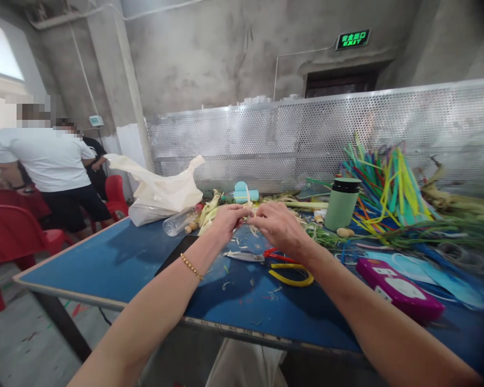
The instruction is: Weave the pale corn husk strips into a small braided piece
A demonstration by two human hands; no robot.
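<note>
My left hand (226, 220) and my right hand (279, 227) meet above the blue table (116, 258). Both pinch a thin pale strip of corn husk (250, 212) between their fingertips. A bead bracelet sits on my left wrist. Scissors (271, 261) with red and yellow handles lie on the table just below my hands. Pale husk scraps are scattered around them.
A white plastic bag (157, 194), a clear bottle (178, 221) and corn husks (210, 211) lie at the back left. A green jar (342, 203), a heap of coloured strips (387, 188) and a purple device (399, 287) sit on the right. A perforated metal screen (306, 134) backs the table. People stand by red chairs (12, 231) at the left.
</note>
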